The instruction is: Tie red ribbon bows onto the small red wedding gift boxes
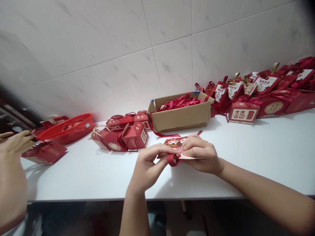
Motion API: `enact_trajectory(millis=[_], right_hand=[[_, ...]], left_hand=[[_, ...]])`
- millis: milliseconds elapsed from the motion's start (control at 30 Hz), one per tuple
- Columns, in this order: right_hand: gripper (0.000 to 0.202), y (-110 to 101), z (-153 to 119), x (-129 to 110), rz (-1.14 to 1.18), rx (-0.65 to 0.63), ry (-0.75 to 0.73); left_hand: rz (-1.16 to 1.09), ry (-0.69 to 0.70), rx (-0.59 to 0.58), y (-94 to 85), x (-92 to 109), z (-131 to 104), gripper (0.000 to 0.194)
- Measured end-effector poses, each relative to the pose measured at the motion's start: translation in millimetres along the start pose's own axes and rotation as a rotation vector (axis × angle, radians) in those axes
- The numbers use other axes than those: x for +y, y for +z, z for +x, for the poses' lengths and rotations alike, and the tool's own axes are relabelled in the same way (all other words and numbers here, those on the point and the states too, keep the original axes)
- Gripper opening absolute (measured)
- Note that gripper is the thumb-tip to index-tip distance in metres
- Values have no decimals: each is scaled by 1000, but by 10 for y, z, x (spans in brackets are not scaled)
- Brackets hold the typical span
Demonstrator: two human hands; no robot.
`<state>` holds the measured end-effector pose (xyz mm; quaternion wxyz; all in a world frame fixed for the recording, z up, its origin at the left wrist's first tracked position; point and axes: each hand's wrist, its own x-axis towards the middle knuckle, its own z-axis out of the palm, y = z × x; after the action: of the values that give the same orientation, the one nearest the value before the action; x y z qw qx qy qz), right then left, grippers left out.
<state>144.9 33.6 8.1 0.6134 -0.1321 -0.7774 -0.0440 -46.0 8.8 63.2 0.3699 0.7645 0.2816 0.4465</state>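
Note:
Above the front of the white table, I hold a small red gift box with printed cartoon figures and a pale flap. A dark red ribbon forms a loop at its near end. My left hand is closed, with thumb and forefinger pinching at the ribbon loop by the flap. On the other side, my right hand is closed around the box, its fingers bent over the top. The fingers hide much of the box and the ribbon's tail.
Behind my hands stands a cardboard box of red ribbons. Finished-looking red boxes crowd the right back; several more stand left of centre. Farther left is a red plastic basin. Another person's hand is beside a red box.

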Motion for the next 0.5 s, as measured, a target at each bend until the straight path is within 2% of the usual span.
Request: enact_trajectory(millis=[367, 500], right_hand=[[7, -9, -26, -23, -33, 14, 12], [9, 17, -38, -29, -19, 29, 58]], left_hand=[[48, 89, -95, -35, -2, -52, 22], [74, 77, -79, -25, -73, -27, 25]])
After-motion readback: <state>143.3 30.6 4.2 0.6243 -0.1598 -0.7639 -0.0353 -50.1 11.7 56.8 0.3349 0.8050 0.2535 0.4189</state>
